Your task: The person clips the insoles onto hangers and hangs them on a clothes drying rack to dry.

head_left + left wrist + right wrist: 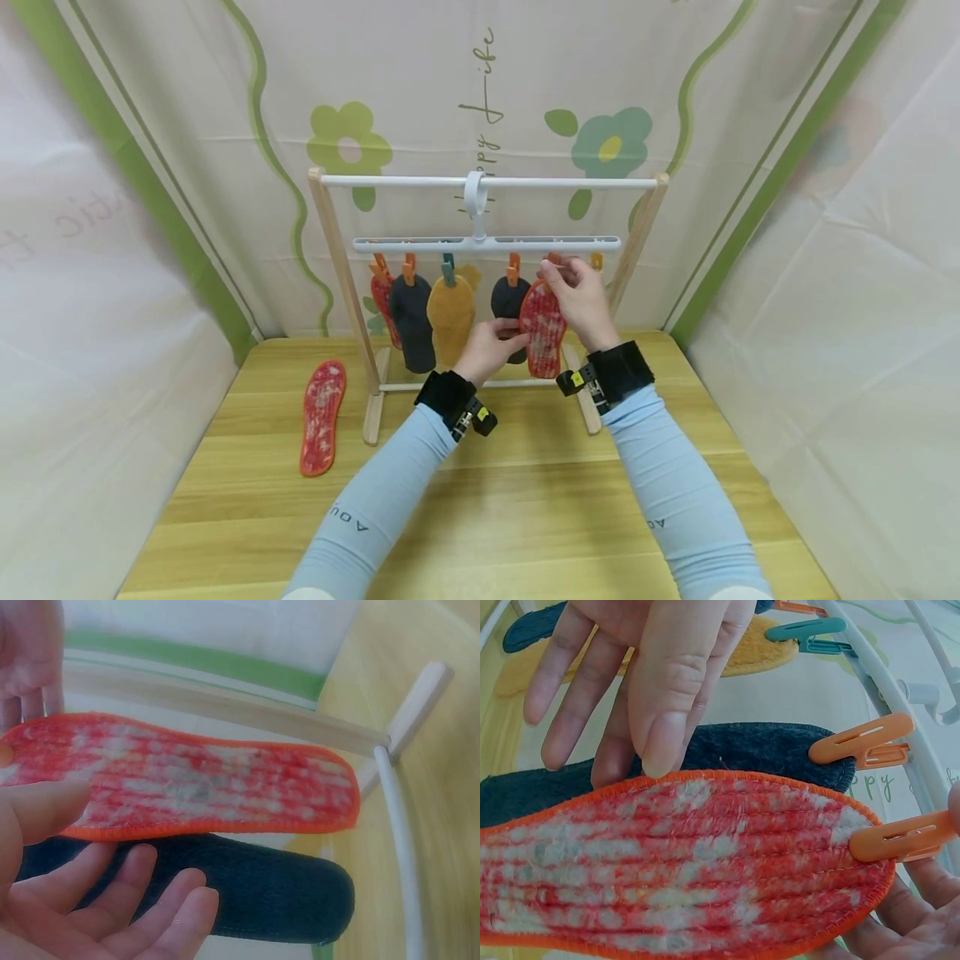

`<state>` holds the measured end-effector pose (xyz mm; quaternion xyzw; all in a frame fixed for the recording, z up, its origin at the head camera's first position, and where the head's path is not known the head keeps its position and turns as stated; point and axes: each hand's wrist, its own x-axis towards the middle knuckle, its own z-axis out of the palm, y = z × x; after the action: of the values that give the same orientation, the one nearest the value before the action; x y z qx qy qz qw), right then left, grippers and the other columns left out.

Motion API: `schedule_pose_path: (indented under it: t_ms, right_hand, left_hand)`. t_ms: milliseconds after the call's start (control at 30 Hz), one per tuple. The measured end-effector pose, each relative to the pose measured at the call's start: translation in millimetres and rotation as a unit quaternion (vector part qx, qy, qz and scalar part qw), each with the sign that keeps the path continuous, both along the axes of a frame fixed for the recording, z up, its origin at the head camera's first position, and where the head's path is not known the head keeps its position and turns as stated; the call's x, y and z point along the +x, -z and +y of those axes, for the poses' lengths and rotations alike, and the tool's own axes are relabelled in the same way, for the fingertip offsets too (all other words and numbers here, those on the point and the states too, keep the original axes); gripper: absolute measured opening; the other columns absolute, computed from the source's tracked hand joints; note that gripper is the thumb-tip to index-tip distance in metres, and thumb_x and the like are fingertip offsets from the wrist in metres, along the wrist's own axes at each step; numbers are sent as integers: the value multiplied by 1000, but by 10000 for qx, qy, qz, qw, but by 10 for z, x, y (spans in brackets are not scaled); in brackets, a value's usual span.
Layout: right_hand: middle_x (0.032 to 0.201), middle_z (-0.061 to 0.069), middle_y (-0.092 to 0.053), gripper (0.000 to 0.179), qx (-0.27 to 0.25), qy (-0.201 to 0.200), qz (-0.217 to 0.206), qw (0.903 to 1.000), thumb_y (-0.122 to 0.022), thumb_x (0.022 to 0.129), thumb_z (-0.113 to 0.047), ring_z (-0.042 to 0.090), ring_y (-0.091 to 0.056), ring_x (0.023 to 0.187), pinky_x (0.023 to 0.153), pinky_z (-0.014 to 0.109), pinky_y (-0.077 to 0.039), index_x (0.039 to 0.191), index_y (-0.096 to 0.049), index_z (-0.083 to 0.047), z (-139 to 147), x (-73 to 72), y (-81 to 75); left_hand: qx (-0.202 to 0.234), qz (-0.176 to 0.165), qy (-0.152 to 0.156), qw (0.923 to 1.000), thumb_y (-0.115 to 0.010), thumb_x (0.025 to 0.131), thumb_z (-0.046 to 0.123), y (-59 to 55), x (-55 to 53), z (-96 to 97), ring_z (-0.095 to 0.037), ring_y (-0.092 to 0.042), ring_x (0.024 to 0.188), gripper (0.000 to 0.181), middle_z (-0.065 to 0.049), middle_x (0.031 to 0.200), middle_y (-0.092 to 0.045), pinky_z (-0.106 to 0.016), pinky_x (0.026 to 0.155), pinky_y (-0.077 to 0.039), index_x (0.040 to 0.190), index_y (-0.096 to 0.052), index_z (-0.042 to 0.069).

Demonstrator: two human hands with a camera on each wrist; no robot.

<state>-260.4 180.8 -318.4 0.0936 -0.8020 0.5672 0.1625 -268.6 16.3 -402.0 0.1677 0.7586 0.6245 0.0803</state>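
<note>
A red-and-white insole (543,329) with an orange edge hangs from the right part of a white clip hanger (420,245). My left hand (486,350) pinches its left edge, thumb in front and fingers spread behind. At its top, the right hand (587,302) grips the orange clothespin (900,837), whose jaws bite on the insole's end. Part of that clothespin lies under the right thumb. Just behind and to the left hangs a dark insole (285,889) from another orange clothespin (862,741), partly covered by the left hand and the red insole.
Left on the hanger are a red insole (381,302), a dark one (412,325) and a yellow one (450,312). A yellow clothespin (597,261) sits at the right end. The hanger hooks on a wooden rack (341,275). Another red insole (322,417) lies on the table (480,517).
</note>
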Motion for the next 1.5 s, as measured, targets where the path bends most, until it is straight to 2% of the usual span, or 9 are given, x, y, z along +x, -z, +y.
schedule_pose_path:
  t_ms: [167,533,767,900,1133,1333,1500]
  right_hand:
    - [122,18,-66,46,264,57,3,9996,-63,99,-33,29,-61,114,99,47,-48,135,-58,-5,-4,18,20]
    - [134,18,-59,66,1010,171,-261,9944,-62,96,-49,32,-54,125,104,48,-44,144,-49,-6,25,49,106]
    - [132,18,-58,70,1038,139,-416,9936,-63,95,-48,33,-56,120,100,50,-46,148,-44,-7,72,79,186]
    - [136,18,-56,71,1001,186,-444,9938,-63,95,-49,32,-54,122,100,51,-46,150,-43,-9,117,85,243]
    - [147,17,-46,68,979,190,-399,9942,-61,97,-46,36,-45,133,109,56,-35,150,-42,-8,237,122,363]
    - [141,21,-50,65,986,247,-370,9941,-61,98,-43,39,-45,131,107,59,-35,148,-44,-6,349,177,486]
    - [137,24,-53,65,1088,293,-465,9925,-59,99,-45,38,-44,132,109,57,-33,147,-44,-3,454,269,589]
  left_hand:
    - [-77,21,-29,10000,-66,97,18,29,-7,-19,-24,-62,109,36,-12,119,-65,-35,88,-54,129,-61,1]
    - [-184,-50,-114,9998,-65,98,18,103,16,-124,-26,-59,115,39,-14,123,-64,-37,93,-52,133,-59,0]
    - [-295,-26,-121,9995,-64,98,18,134,68,-294,-29,-56,120,43,-18,130,-60,-40,96,-50,136,-57,0]
    - [-332,135,-195,9992,-64,98,16,168,95,-432,-30,-57,118,42,-18,129,-61,-40,94,-51,136,-57,-1]
    - [-480,269,-566,9969,-66,97,15,218,160,-737,-27,-61,111,39,-13,118,-66,-40,91,-52,132,-61,2]
    - [-452,314,-748,9957,-67,96,14,313,216,-1052,-29,-61,108,39,-17,116,-66,-40,91,-52,130,-61,-4]
    - [-430,314,-892,9946,-64,98,14,405,298,-1388,-32,-62,109,38,-20,119,-64,-41,91,-52,131,-60,-5]
